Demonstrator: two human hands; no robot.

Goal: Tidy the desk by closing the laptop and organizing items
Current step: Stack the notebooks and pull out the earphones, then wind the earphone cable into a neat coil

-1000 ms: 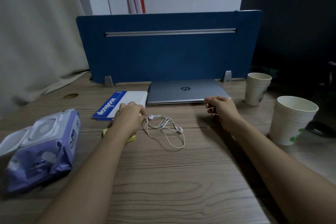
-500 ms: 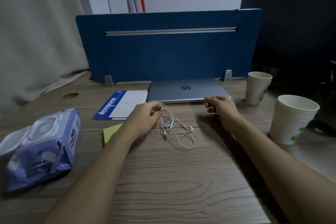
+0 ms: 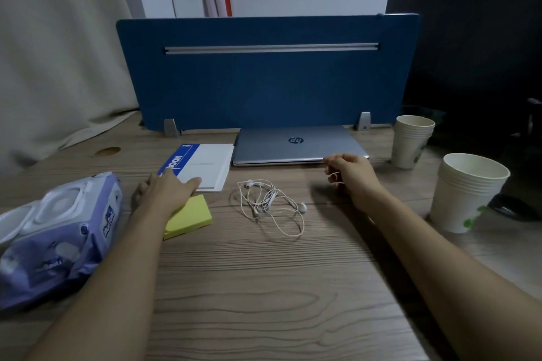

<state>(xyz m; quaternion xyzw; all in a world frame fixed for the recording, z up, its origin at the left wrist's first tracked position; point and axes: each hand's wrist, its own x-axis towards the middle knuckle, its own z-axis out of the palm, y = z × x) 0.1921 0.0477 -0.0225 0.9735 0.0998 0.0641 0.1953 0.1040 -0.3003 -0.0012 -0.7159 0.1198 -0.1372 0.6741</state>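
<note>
Though the slim grey metal laptop (image 3: 299,145) already lies closed against the blue divider (image 3: 264,73), the tangled white earphones (image 3: 271,204), the square yellow sticky notes (image 3: 190,218) and the soft wipes pack (image 3: 58,231) seem left to sort. The left hand (image 3: 167,190) rests flat, fingers straight, on the notebook (image 3: 202,165). The right hand (image 3: 350,174) curls round a thin white loop near the laptop's front edge.
</note>
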